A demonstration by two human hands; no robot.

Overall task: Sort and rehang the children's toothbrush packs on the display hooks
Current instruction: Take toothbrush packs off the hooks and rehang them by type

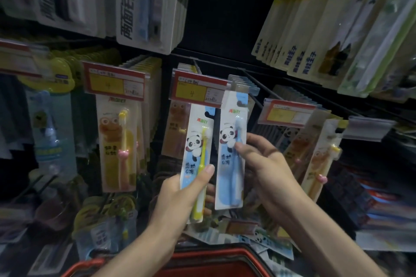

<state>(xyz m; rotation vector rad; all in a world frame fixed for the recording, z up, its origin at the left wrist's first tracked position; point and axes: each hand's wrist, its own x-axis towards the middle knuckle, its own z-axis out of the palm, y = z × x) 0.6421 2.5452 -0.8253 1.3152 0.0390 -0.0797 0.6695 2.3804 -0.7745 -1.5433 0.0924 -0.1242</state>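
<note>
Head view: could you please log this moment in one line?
left hand: grips panda-print card pack with yellow toothbrush | right hand: pinches panda-print card pack with blue toothbrush | on hook: cannot tell

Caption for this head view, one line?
Left hand holds the yellow panda toothbrush pack, right hand the blue panda toothbrush pack, facing the display hooks.

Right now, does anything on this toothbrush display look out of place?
Yes. Loose panda toothbrush packs lie in a jumbled heap low down, just beyond the red basket, instead of hanging like the frog toothbrush packs at left.
</note>
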